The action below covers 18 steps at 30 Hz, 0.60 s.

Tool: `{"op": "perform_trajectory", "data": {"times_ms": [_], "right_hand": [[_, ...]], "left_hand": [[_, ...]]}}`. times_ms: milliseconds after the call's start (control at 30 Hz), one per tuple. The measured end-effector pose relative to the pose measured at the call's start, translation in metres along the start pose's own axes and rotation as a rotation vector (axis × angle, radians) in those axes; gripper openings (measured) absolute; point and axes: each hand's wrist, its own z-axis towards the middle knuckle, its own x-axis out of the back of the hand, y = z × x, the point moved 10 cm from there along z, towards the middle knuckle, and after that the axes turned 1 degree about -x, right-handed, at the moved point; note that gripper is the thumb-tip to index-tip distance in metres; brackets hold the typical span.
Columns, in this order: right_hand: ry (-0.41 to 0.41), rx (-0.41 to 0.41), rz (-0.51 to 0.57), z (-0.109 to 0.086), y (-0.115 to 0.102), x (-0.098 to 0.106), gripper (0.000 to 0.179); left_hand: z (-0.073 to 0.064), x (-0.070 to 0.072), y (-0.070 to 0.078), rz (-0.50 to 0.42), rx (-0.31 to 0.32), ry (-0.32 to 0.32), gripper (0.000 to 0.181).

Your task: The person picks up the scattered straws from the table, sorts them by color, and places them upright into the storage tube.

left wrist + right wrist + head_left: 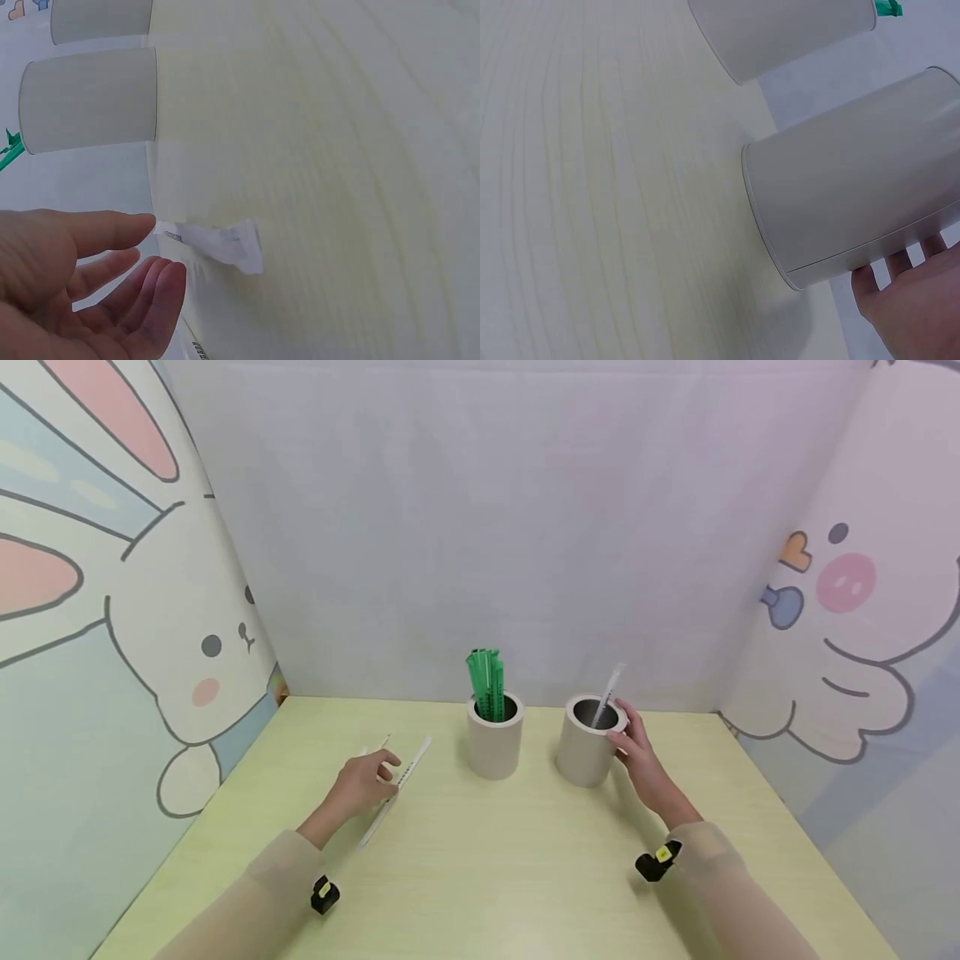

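Observation:
My left hand (pixel 363 783) is over the left part of the table, its thumb tip right at a white paper-wrapped straw (pixel 411 764). In the left wrist view a gap shows between thumb and bent fingers, and the end of this wrapped straw (pixel 225 246) sticks out beyond the thumb. More white wrapped straws (pixel 385 742) lie just behind this hand. My right hand (pixel 643 764) grips the right-hand grey-white cup (pixel 583 756) around its right side. One white wrapped straw (pixel 609 689) leans inside that cup. In the right wrist view, fingertips press against the cup's wall (pixel 847 180).
A second grey-white cup (pixel 495 750) stands left of the gripped one, holding a bunch of green wrapped straws (pixel 486 681). Behind the pale wooden table (pixel 480 877) hangs a plain backdrop (pixel 480 527). Cartoon-printed curtains (pixel 127 635) flank both sides.

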Motion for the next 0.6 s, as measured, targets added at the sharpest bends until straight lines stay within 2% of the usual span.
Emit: {"op": "perform_trajectory", "data": {"times_ms": [367, 600], "right_hand": [[0.007, -0.017, 0.008, 0.004, 0.005, 0.0, 0.067], [0.012, -0.013, 0.006, 0.002, 0.003, 0.001, 0.066]], "left_hand": [[0.003, -0.008, 0.0, 0.046, -0.046, -0.009, 0.041], [0.011, -0.013, -0.004, 0.073, -0.037, -0.022, 0.034]]}}
